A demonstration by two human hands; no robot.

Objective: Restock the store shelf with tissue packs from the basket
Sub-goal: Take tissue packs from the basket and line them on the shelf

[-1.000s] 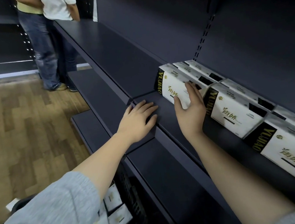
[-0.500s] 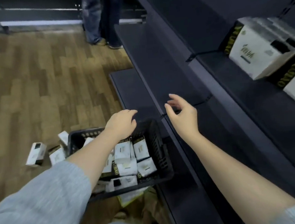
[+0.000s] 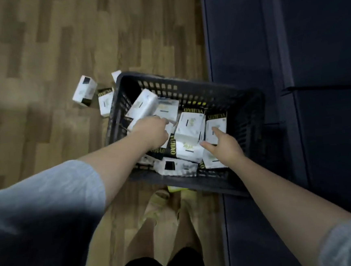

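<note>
down on the wooden floor point(image 3: 35, 49), at the left, two tissue packs lie loose: a white pack point(image 3: 84, 90) and a second pack point(image 3: 105, 101) just beside the outer wall of the dark plastic basket point(image 3: 190, 93). inside the basket lies a jumble of white and black tissue packs with yellow lettering. the left hand point(image 3: 152, 132) reaches into the basket's left half with its fingers curled down among the packs; a tilted white pack point(image 3: 142, 107) stands just beyond its knuckles, touching or nearly so, but whether the fingers actually grip it cannot be told, since the hand's back hides them and the picture is blurred. between the two hands an upright-ish white pack point(image 3: 189, 127) leans on the heap. the right hand point(image 3: 224, 144) hovers over the basket's right half, partly open, forefinger and thumb spread, the forefinger tip at or on a white pack point(image 3: 216, 129); it holds nothing. both forearms are bare below grey sleeves point(image 3: 39, 208). below the basket the person's legs and a pale shoe point(image 3: 159, 204) show. at the right, the dark low shelf point(image 3: 247, 41) runs just beside the basket.
</note>
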